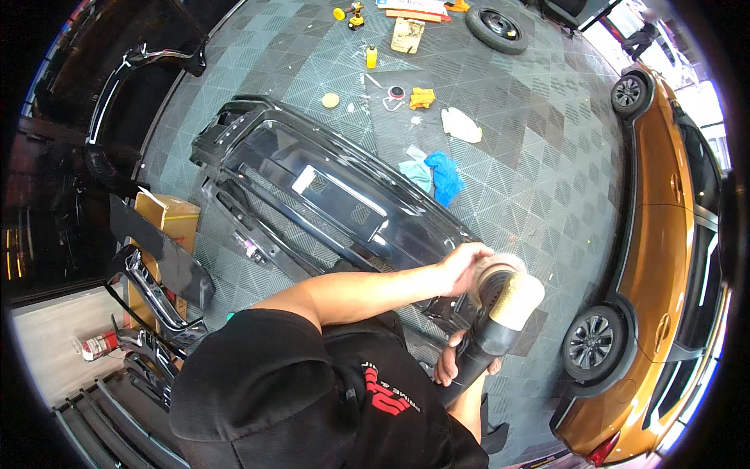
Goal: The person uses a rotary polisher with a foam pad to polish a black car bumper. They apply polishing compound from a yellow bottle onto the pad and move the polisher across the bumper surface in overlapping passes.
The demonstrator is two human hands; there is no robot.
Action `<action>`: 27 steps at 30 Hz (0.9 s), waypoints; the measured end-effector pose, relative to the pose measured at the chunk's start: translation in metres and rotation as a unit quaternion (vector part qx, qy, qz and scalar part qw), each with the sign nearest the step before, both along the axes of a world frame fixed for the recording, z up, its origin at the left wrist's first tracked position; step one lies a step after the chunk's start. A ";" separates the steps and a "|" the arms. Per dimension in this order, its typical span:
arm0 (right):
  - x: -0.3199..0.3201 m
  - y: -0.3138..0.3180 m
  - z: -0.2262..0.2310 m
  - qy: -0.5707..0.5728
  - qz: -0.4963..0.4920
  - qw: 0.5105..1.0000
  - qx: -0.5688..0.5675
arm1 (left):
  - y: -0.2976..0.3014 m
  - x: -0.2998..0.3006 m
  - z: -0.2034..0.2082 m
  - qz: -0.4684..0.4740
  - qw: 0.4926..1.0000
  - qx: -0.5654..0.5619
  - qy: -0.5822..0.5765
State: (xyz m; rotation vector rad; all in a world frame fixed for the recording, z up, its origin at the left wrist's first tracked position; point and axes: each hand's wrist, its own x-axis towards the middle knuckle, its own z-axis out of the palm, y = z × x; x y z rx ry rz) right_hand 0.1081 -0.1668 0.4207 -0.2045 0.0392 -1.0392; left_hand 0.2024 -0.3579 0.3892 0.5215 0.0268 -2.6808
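My right hand [450, 360] is wrapped round the black body of a power polisher [476, 352] with a pale yellow head cover. The polisher tilts up and away to the right. Its round pad [498, 270] faces my left hand [466, 268], whose curled fingers grip the pad's edge; the fingertips are partly hidden. My left forearm reaches across in front of me. Beneath and beyond the polisher lies a long glossy black car panel [312, 173], apparently a tailgate, with a white strip on its recess. Its near right end is partly covered by my arms.
An orange car [656, 211] stands along the right. Blue cloth [444, 178], a white cloth [461, 125], an orange cloth [422, 98] and a yellow bottle [371, 56] lie or stand beyond the panel. Farther off are a drill [355, 16] and wheel [496, 31]. Left stands a cardboard box [176, 215].
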 end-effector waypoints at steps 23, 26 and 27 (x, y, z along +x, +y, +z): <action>0.037 -0.054 0.034 0.119 0.001 0.993 0.001 | -0.036 0.039 -0.003 0.021 0.997 -0.024 0.076; 0.038 -0.047 0.033 0.114 -0.009 0.993 0.013 | -0.035 0.041 0.006 0.002 0.996 -0.045 0.079; 0.038 -0.047 0.034 0.115 -0.009 0.993 0.011 | -0.034 0.040 0.008 0.002 0.996 -0.047 0.075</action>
